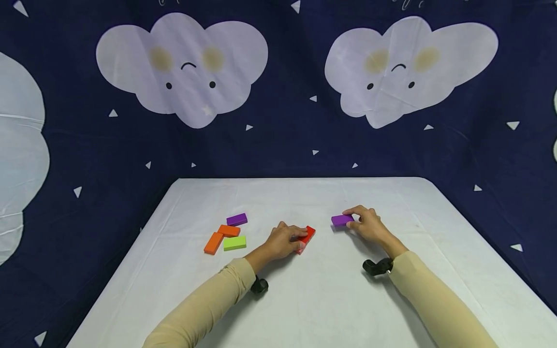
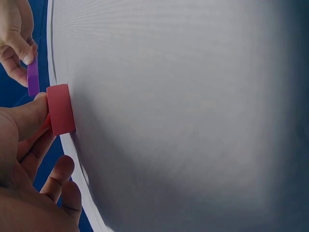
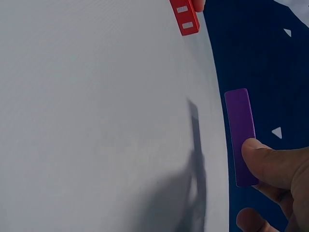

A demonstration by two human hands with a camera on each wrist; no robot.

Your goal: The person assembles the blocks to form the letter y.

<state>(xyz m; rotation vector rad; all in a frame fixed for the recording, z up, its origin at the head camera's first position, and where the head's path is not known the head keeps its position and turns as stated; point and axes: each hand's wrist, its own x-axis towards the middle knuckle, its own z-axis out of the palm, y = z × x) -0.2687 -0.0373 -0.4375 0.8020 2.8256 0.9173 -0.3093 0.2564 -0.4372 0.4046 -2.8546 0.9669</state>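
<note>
In the head view my left hand (image 1: 284, 241) grips a red block (image 1: 309, 234) that lies on the white table, thumb on one side and fingers on the other. The left wrist view shows an end face of the red block (image 2: 61, 109) touching the cloth. My right hand (image 1: 367, 224) pinches one end of a purple block (image 1: 340, 221), held off the table to the right of the red one. The right wrist view has the thumb pressed on the broad side of the purple block (image 3: 240, 130), and square white marks on the red block (image 3: 186, 17).
Left of my left hand lie another purple block (image 1: 237, 219), two orange blocks (image 1: 229, 230) and a lime green block (image 1: 235, 243). They sit close together on the white table (image 1: 322, 299). Behind the table hangs a dark blue cloth (image 1: 287, 140) with printed clouds.
</note>
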